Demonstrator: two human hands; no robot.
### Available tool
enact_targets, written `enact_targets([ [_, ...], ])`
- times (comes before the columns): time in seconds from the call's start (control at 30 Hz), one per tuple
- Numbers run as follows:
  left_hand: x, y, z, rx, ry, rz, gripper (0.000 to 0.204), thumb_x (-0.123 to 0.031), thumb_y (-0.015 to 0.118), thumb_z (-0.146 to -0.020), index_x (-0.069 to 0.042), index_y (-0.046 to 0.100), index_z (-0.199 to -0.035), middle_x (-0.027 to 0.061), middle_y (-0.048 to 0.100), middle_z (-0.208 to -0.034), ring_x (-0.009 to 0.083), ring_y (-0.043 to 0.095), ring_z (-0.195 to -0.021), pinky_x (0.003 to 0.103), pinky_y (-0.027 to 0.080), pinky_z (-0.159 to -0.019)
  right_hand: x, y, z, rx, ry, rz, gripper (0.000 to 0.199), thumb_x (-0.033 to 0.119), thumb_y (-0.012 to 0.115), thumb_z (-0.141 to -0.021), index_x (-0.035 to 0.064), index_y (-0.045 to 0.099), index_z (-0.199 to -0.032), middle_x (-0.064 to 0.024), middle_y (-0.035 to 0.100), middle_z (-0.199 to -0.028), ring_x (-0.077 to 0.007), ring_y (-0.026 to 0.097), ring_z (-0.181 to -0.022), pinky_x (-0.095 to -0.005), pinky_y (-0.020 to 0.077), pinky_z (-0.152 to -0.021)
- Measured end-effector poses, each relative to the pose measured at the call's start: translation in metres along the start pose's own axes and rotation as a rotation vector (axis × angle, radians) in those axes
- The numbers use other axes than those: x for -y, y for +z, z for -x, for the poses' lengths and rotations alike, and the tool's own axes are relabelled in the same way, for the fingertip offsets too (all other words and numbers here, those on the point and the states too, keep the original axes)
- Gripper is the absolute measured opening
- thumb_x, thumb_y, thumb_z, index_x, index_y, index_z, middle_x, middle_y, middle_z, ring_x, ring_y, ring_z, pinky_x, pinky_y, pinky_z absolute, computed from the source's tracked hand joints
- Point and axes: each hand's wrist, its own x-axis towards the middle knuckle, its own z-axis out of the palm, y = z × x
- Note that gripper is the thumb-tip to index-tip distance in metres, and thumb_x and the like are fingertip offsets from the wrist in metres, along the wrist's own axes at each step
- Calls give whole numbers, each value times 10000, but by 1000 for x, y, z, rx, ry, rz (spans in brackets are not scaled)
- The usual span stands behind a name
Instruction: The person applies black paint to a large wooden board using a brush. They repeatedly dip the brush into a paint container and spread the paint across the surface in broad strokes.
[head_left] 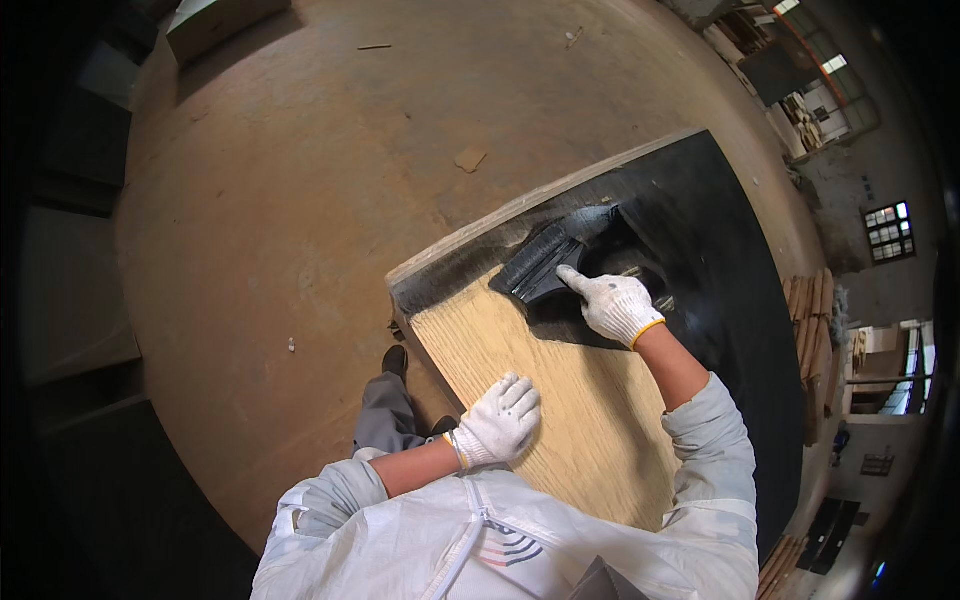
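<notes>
Wooden panel (560, 420), pale at 6 o'clock and coated black toward 1 o'clock, steadied by the flat, empty left hand (500, 420), while the right hand (615, 305) grips a wide black brush (545, 262) mid-coat; remaining bare grain likely needs overlapping strokes.

- both hands, left hand (500, 420) and right hand (615, 303), wear white knit work gloves with a yellow-orange cuff trim
- pale grey-white jacket (400, 540), sleeves pushed up past the cuffs, little striped mark on the chest
- grey trousers (385, 415) below the jacket, dark shoes (395, 360)
</notes>
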Motion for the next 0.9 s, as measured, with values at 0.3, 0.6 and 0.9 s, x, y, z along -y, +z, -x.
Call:
enact_targets([
  [0.3,1,-2,-6,-22,45,29,397,-199,702,-659,14,644,-989,188,646,-1091,359,647,-1073,507,530,-969,-132,-1,-91,-198,304,-268,748,63,520,-942,342,472,-1634,-177,660,-1474,-384,664,-1312,-472,536,-1085],
  [0.6,3,-3,-6,89,7,51,410,-190,718,-670,22,655,-1015,190,662,-1107,368,655,-1090,510,530,-983,-112,28,-16,-80,154,-126,703,215,576,-991,390,413,-1652,-191,723,-1356,-382,712,-1216,-482,566,-1026],
  [0.9,1,3,-5,21,23,11,401,-191,726,-708,15,672,-1048,188,684,-1179,373,662,-1146,533,527,-1026,-272,30,-133,-164,368,-376,874,-3,541,-846,342,463,-1645,-189,669,-1466,-387,674,-1307,-430,534,-1091],
])
